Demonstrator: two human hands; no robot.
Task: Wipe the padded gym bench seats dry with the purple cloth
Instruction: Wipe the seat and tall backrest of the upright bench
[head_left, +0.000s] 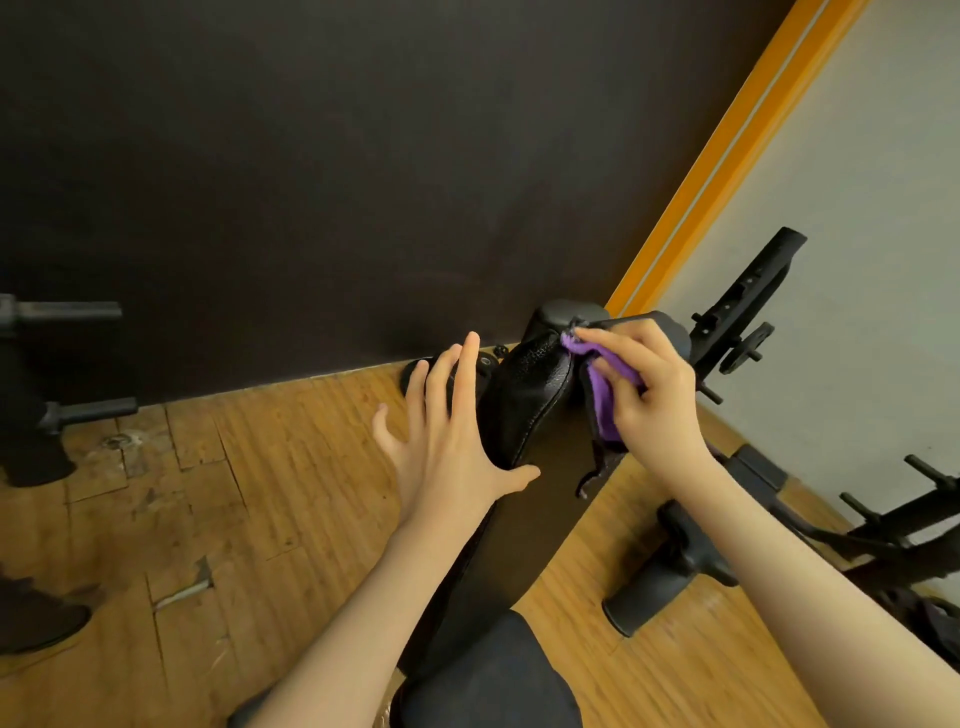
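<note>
A black padded bench (524, 499) runs from my knees toward the dark wall. At its far end a small glossy black seat pad (530, 400) tilts up. My right hand (649, 400) grips the purple cloth (605, 400) and holds it against the right side of that pad, fingertips near the top edge. My left hand (447, 436) hovers at the pad's left side with fingers spread and straight, thumb against the bench edge. Much of the cloth is hidden under my right hand.
Worn wooden floor (249, 499) spreads to the left. Black foam rollers (654, 592) and a black weight rack frame (748, 312) stand to the right along a light wall with an orange strip (727, 150). Black pegs (67, 312) stick out at the far left.
</note>
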